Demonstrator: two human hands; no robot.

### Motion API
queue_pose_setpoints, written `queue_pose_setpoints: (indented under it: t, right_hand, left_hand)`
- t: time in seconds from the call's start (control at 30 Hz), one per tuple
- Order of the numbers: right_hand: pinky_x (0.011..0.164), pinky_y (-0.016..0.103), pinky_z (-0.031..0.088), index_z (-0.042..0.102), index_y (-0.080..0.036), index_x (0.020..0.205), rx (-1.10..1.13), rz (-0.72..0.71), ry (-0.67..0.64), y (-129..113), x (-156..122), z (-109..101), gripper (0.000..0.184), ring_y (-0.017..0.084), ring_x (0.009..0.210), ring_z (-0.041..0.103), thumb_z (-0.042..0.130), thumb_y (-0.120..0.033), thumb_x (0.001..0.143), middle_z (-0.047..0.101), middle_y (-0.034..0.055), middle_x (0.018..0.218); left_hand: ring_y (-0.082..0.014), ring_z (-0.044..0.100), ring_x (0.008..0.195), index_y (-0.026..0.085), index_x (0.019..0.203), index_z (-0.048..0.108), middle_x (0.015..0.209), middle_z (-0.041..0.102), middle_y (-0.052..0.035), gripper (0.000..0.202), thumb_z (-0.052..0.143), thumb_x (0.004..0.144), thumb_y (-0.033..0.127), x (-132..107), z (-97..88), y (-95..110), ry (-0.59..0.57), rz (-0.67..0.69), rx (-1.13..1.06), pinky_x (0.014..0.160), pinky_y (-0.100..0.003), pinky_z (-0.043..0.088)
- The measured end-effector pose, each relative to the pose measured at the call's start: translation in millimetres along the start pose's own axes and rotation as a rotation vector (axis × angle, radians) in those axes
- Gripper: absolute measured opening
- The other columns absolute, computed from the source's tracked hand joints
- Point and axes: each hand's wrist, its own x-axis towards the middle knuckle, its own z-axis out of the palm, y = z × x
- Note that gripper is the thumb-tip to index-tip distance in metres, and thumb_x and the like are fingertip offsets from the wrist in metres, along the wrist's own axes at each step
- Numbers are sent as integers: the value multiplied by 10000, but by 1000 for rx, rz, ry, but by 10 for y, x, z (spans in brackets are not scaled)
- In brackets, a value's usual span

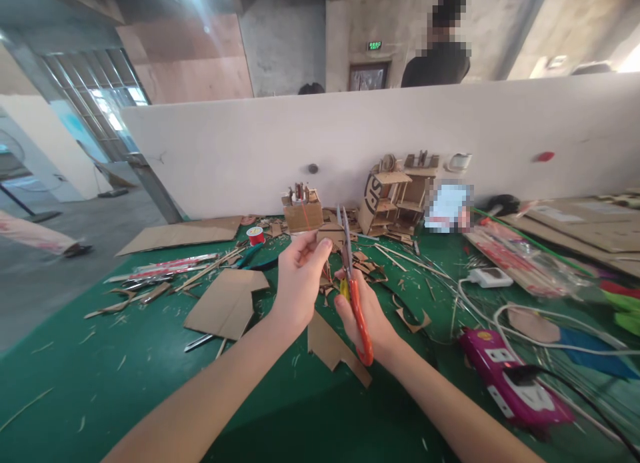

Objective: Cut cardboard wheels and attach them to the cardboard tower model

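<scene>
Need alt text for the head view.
A left hand pinches a small cardboard piece beside orange-handled scissors in the right hand, over a green table strewn with cardboard scraps. Model-like structures stand behind.

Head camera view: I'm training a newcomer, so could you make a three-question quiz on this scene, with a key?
1. Which hand holds the orange-handled scissors?
2. True or false: nothing is plugged into the pink power strip.
3. Fill in: the left hand holds a small brown piece of ____.

Key: 1. The right hand. 2. False; a black plug sits in it. 3. Cardboard.
</scene>
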Motion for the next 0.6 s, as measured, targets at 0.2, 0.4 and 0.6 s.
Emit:
queue_pose_setpoints:
  t: [0.2, 0.4, 0.6]
  right_hand:
    - [726, 375, 501, 453, -213, 1018, -12, 17, -40, 14, 23, -17, 216, 229, 787, 604, 399, -408, 947, 602, 61, 871]
    - [633, 320, 471, 442, -218, 886, -54, 15, -33, -11, 74, 14, 189, 193, 655, 566, 382, -383, 958, 556, 28, 759]
    - [653, 316, 475, 454, -216, 897, -61, 18, -52, 8, 85, -2, 153, 194, 694, 584, 410, -352, 949, 585, 37, 792]
  left_hand:
    - [-132, 636, 734, 174, 904, 734, 821, 707, -33, 168, 690, 780, 278, 9, -38, 39, -47, 44, 73, 703, -250, 504]
    - [-130, 635, 761, 185, 900, 737, 850, 720, -33, 143, 660, 807, 263, 32, -63, 59, -94, 70, 77, 731, -243, 497]
    - [-144, 641, 715, 184, 896, 743, 816, 719, -39, 144, 676, 782, 241, 58, -74, 167, -140, 40, 69, 735, -272, 510]
